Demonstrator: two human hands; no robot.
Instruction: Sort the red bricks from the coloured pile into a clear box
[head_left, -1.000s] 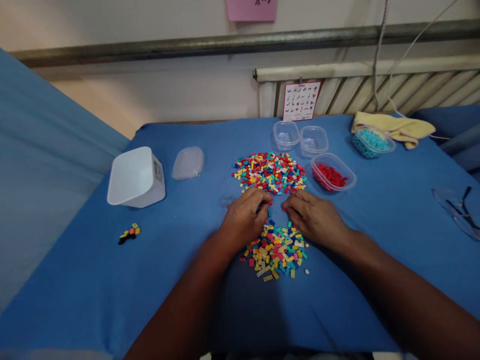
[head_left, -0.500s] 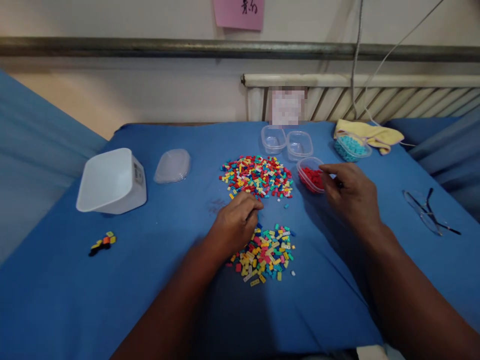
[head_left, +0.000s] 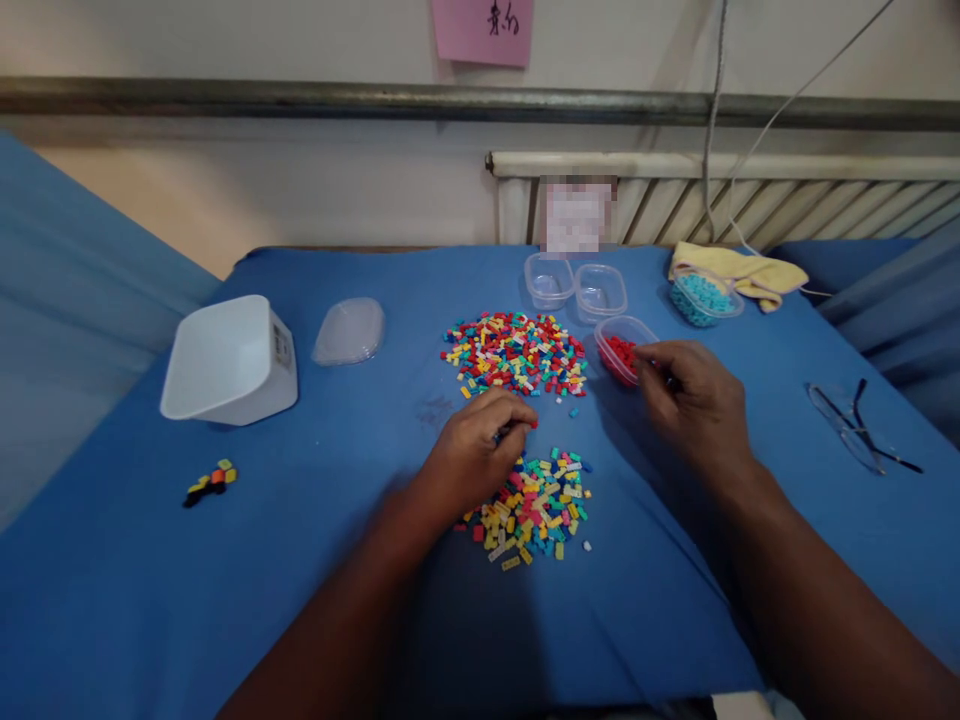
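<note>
My left hand (head_left: 480,445) is closed in a pinch on a small red toy brick (head_left: 534,424), in the gap between two piles of bricks. The far pile (head_left: 514,352) mixes red, yellow, white and teal pieces. Nearer to me, the other pile (head_left: 536,505) is mostly yellow, teal and pink, partly covered by that hand. At the right rim of a clear tub (head_left: 626,330) with red bricks (head_left: 619,352) is my right hand (head_left: 697,400). Its thumb and forefinger are brought together, and anything between them is hidden.
Two clear tubs (head_left: 549,280) stand behind the far pile. A tub of turquoise bricks (head_left: 703,298) is by a yellow cloth (head_left: 739,268). Glasses (head_left: 859,425) lie at right. On the left are a white bin (head_left: 225,360), stacked lids (head_left: 350,330) and a small brick cluster (head_left: 212,482).
My right hand has gone from the gap between the piles to the red-brick tub, then drawn slightly down. The red brick in my left hand now shows at its fingertips. The view has shifted.
</note>
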